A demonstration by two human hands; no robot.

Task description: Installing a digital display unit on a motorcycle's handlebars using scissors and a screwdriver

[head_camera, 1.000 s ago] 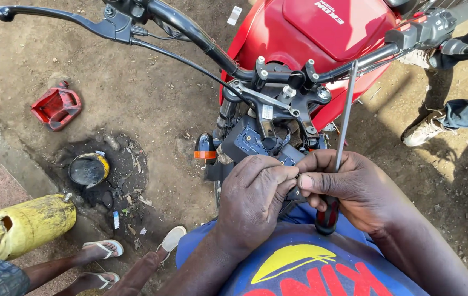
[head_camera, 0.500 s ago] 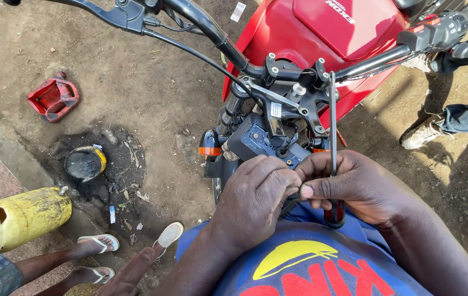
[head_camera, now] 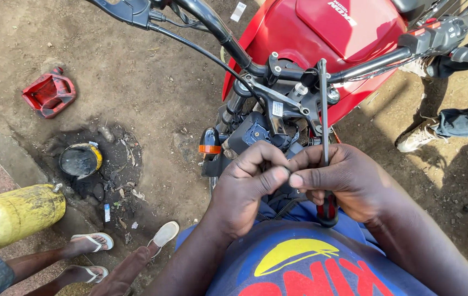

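**Small part pinched at the motorcycle's steering head, screwdriver held in reserve**

Head view: both hands meet just in front of the person's chest, directly below the handlebar clamp of a red motorcycle. The left hand is curled, its thumb and forefinger pressed tip to tip against the thumb of the right hand — between them sits something too small to make out, possibly a wire or a tiny fastener. The right hand's grip is closed around a screwdriver: the red-and-black handle is tucked low in the palm and the shaft stands upright, its tip near the clamp but not seated on any screw. The left grip holds no tool; it is closed in a pinch only.

The exposed dark unit behind the headlight position lies just beyond the fingertips, with an orange indicator to its left.

As a judgement, the step in hand is fingertip preparation of a small piece, not driving. The next move would call for freeing the right thumb, tilting the shaft down and lining its tip squarely with the fastener — without dropping the pinched piece onto the dirt ground.

Nearby lie a red container, a yellow jerrycan, and another person's sandalled feet.
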